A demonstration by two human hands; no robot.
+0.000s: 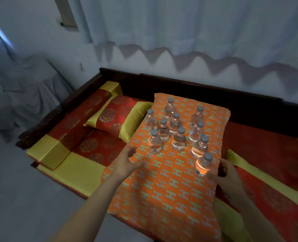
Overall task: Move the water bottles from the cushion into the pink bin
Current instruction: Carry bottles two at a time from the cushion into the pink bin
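Several small clear water bottles with grey caps stand upright on an orange cushion (164, 193) patterned with teal H shapes. The nearest bottle (203, 164) stands at the cushion's right side. Another bottle (155, 142) stands at the front left of the group. My left hand (127, 160) hovers over the cushion's left edge with relaxed fingers, a short way from that bottle, holding nothing. My right hand (226, 173) is just right of the nearest bottle, fingers loosely curved, with no grip on it. No pink bin is in view.
The cushion lies on a dark wooden daybed (197, 88) with red and yellow padding. A red and yellow pillow (116, 117) lies to the left. A grey-draped piece of furniture (27, 88) stands far left. White curtains (179, 23) hang behind. Grey floor is at lower left.
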